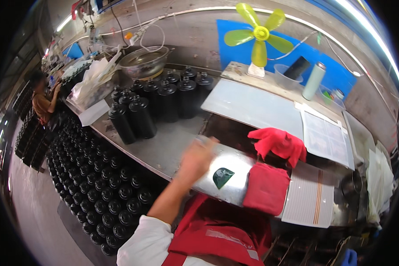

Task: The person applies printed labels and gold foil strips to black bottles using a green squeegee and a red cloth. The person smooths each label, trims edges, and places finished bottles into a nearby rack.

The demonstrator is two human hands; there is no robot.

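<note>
My left hand [197,160] reaches over the metal worktable [170,146], beside the left edge of a shiny metal plate [230,157]. Motion smears its fingers, so what they hold, if anything, cannot be made out. A dark green, glossy, leaf-shaped piece [223,177] lies flat on the plate, right of this hand. Against the plate's right side sits a folded red cloth pad [267,188]. Behind that pad a crumpled red cloth [279,144] is draped. Several black bottles [167,102] with narrow necks stand upright beyond the hand, to its left. My right hand is out of view.
Many black bottles [106,195] cover the floor at left. Along the back are a metal bowl [142,61], a yellow-green fan [260,33] and a pale flask [314,82]. Right of the pad lies a striped sheet [308,195]. Another person [43,99] is far left.
</note>
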